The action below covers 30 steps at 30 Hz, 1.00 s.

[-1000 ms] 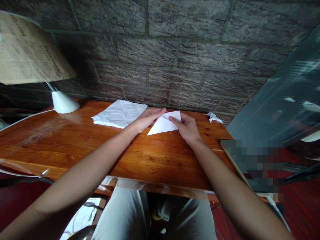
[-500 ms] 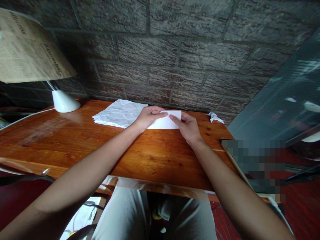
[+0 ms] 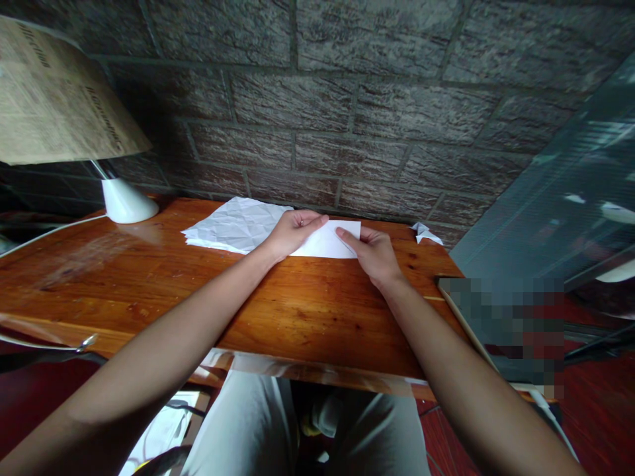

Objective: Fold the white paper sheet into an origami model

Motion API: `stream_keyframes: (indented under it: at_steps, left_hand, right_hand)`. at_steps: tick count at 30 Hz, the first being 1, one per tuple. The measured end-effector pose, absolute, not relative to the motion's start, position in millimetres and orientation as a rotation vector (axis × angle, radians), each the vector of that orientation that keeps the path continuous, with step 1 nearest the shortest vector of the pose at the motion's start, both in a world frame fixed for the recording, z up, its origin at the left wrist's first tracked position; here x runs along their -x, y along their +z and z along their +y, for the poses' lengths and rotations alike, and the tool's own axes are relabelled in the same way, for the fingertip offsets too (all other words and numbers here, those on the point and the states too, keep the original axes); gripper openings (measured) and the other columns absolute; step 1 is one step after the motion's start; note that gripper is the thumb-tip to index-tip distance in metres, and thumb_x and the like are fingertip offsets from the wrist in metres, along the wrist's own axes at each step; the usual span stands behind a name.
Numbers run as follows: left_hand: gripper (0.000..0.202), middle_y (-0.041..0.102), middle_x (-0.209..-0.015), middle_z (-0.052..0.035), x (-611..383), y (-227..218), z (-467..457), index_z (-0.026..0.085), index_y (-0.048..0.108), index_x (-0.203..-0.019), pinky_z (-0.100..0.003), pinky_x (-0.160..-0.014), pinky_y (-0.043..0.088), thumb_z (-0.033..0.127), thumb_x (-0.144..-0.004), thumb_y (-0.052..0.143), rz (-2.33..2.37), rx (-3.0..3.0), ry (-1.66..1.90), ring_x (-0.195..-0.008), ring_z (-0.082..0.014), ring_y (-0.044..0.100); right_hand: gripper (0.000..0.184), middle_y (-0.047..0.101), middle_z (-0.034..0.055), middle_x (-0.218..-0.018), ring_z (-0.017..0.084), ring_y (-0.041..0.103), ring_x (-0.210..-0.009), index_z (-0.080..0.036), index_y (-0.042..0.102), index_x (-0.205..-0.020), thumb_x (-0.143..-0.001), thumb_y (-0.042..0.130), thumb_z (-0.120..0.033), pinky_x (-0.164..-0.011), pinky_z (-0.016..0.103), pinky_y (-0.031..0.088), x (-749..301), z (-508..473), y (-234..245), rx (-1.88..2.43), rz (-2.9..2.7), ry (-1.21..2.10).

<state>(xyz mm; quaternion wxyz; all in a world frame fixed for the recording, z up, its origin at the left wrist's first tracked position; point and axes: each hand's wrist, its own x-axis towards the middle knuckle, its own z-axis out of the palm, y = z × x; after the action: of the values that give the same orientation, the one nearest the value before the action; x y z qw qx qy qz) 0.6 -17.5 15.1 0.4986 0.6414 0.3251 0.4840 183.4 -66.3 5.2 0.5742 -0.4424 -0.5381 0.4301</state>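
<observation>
A folded white sheet of paper (image 3: 327, 243) lies flat on the wooden table (image 3: 278, 311) near the brick wall. My left hand (image 3: 292, 233) rests on its left end, fingers curled and the index finger pressing down on the paper. My right hand (image 3: 372, 254) holds the right end, thumb and index finger pinched on the sheet. A diagonal crease shows between the two hands. The paper's far right corner pokes out behind my right hand.
A creased white sheet (image 3: 235, 225) lies to the left of the hands. A white lamp base (image 3: 127, 201) with a paper shade (image 3: 54, 99) stands at the back left. A small crumpled paper piece (image 3: 424, 231) sits at the back right.
A second ago the paper was a raised triangle with a point hanging toward me. It has since been folded up and now lies as a flat strip, pressed down under both hands.
</observation>
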Motion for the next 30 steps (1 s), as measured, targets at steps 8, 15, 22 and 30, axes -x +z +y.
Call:
stream_keyframes:
  at_steps: [8, 15, 22, 30]
  left_hand:
    - [0.052, 0.062, -0.061, 0.0007, 2.2, 19.6, -21.2, 0.014, 0.074, -0.073, -0.022, -0.049, 0.030, 0.066, -0.073, 0.075, 0.741, -1.776, 1.029, -0.053, -0.0092, 0.045]
    - [0.050, 0.060, -0.060, 0.0012, 4.3, 23.8, -24.1, 0.015, 0.071, -0.073, -0.022, -0.048, 0.031, 0.065, -0.074, 0.075, 0.739, -1.739, 1.051, -0.051, -0.0089, 0.045]
    - [0.045, 0.071, -0.071, -0.0029, 3.5, 22.4, -24.2, 0.014, 0.077, -0.083, -0.023, -0.053, 0.038, 0.058, -0.071, 0.080, 0.729, -1.758, 0.998, -0.058, -0.0118, 0.055]
    - [0.039, 0.067, -0.066, -0.0009, -1.0, 13.1, -23.7, 0.015, 0.073, -0.078, -0.022, -0.051, 0.035, 0.053, -0.073, 0.081, 0.682, -1.829, 0.941, -0.056, -0.0118, 0.054]
  right_hand:
    - [0.050, 0.077, 0.0033, -0.076, 0.018, 0.065, -0.066, -0.017, 0.082, -0.082, -0.069, 0.080, -0.065, -0.058, 0.028, 0.047, -185.8, -70.3, 10.2, 1.119, -1.430, 1.057]
    - [0.041, 0.079, 0.0036, -0.084, 0.019, 0.068, -0.076, -0.021, 0.080, -0.085, -0.065, 0.086, -0.056, -0.074, 0.034, 0.054, -189.3, -65.3, 16.6, 0.992, -1.218, 0.921]
    - [0.035, 0.078, 0.0027, -0.085, 0.018, 0.066, -0.074, -0.022, 0.078, -0.086, -0.068, 0.085, -0.052, -0.073, 0.034, 0.052, -192.8, -63.7, 17.4, 0.973, -1.227, 0.894]
    - [0.037, 0.077, 0.0019, -0.087, 0.017, 0.066, -0.075, -0.023, 0.078, -0.090, -0.066, 0.085, -0.050, -0.072, 0.031, 0.051, -189.8, -65.9, 15.9, 0.997, -1.323, 0.958]
